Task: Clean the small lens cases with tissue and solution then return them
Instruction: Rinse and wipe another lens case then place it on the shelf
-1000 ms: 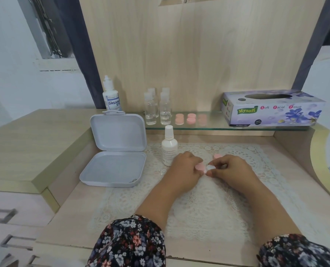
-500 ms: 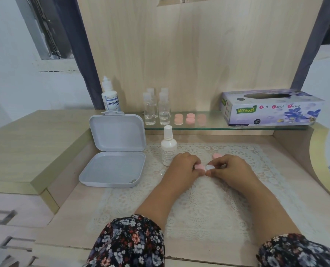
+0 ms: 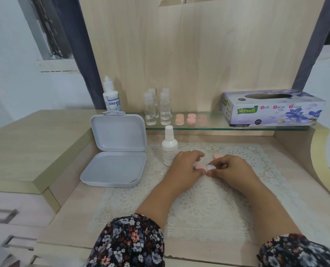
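My left hand holds a small pink lens case low over the lace mat. Right beside the case, the fingertips of my right hand pinch a small white round piece; I cannot tell if it is a cap or folded tissue. A loose pink cap lies on the mat just behind my hands. A white solution bottle stands upright to the left of my left hand. The tissue box sits on the glass shelf at the back right.
An open grey plastic box lies at the left of the mat, its lid up. On the shelf stand several clear bottles and several pink lens cases. A Dream Eye bottle stands behind the grey box.
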Motion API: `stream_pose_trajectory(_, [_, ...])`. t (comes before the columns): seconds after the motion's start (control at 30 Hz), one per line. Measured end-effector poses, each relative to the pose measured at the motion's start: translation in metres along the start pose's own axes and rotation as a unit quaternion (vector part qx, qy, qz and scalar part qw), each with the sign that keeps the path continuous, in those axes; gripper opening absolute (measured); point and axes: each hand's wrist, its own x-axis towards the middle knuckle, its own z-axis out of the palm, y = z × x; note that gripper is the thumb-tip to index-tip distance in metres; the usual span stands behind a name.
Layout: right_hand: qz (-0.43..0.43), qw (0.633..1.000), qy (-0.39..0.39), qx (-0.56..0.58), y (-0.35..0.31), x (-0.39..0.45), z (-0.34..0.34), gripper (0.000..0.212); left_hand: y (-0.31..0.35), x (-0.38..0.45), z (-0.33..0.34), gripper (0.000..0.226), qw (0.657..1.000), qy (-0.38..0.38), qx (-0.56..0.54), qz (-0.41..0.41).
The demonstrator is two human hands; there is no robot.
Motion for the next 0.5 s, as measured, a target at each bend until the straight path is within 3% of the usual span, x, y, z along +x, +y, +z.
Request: stream_pose_trajectory(0.5, [-0.008,1.000,0.000,-0.015,0.0002,0.0000,0.0005,0.019,0.0012,-0.0001,-0.0007,0.025,1.000,-0.013,-0.024,-0.005])
